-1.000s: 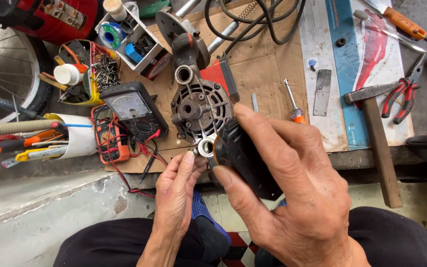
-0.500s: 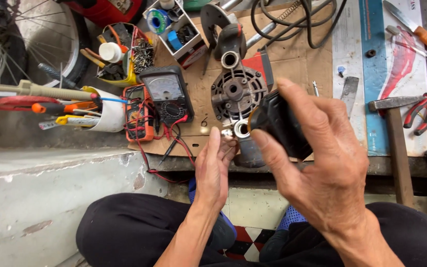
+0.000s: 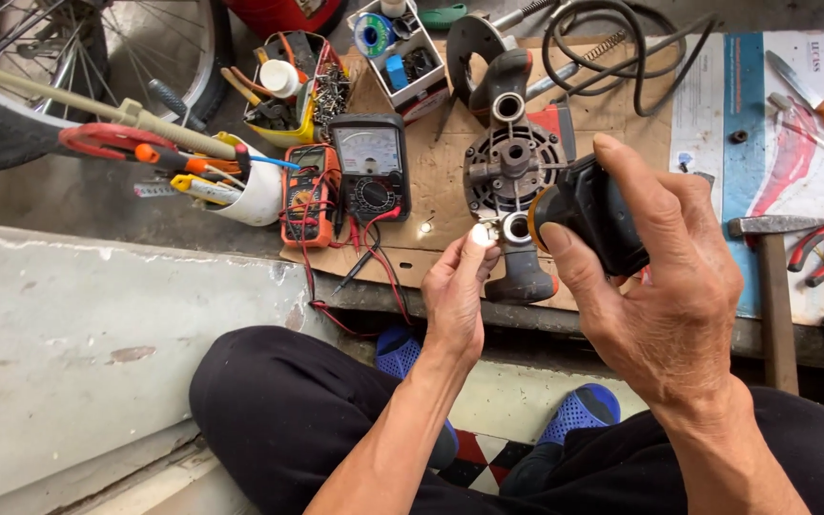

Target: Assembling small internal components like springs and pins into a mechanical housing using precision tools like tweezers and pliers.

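My right hand (image 3: 665, 286) grips a black motor housing part (image 3: 591, 216) with an orange rim, held above my lap near the workbench edge. My left hand (image 3: 455, 291) pinches a small shiny metal piece (image 3: 482, 232) at its fingertips, right beside a round bearing ring (image 3: 515, 228) at the housing's open end. Just behind lies a grey round motor casing (image 3: 512, 164) on brown cardboard (image 3: 436, 181).
Two multimeters, a black one (image 3: 370, 164) and an orange one (image 3: 309, 193), lie left with red and black leads. A white cup of screwdrivers (image 3: 245, 191), a parts box (image 3: 402, 48), a hammer (image 3: 772, 286), red pliers (image 3: 820, 250), a black cable (image 3: 612, 48) and a bicycle wheel (image 3: 97, 48) surround them.
The view has shifted left and closer. My left hand rose from under the housing and now pinches the small metal piece at its front. My right hand keeps its grip.
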